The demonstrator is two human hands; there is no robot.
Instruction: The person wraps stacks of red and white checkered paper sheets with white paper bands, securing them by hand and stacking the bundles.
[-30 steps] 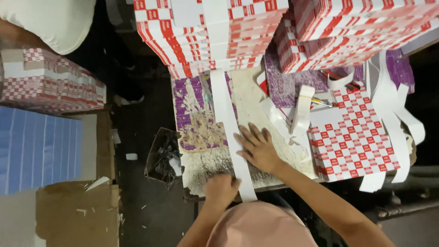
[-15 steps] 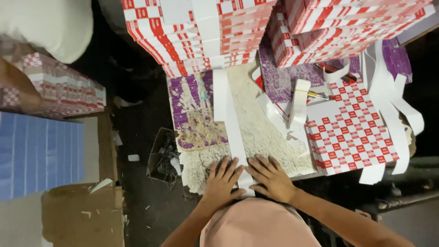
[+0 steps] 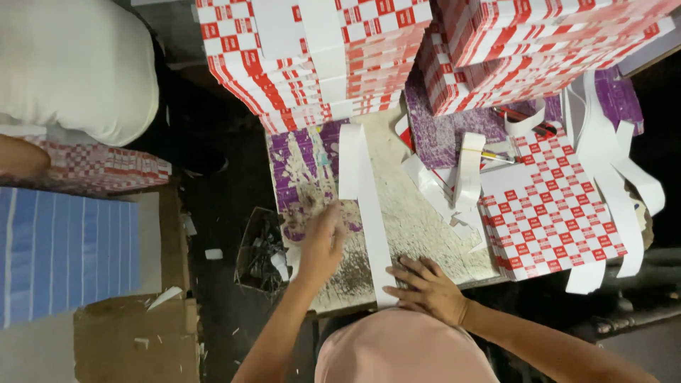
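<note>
Right hand flat with fingers spread, grip holding nothing, pinning the near end of the long white paper strip to the worn tabletop against sliding, left hand raised just beside it, blurred, grip loosely open and empty.

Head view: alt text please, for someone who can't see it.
Seen from above, a person's right hand presses the near end of a long white paper strip on a worn worktable, while the left hand hovers beside it. Stacks of red-and-white checkered flat cartons surround the table.
</note>
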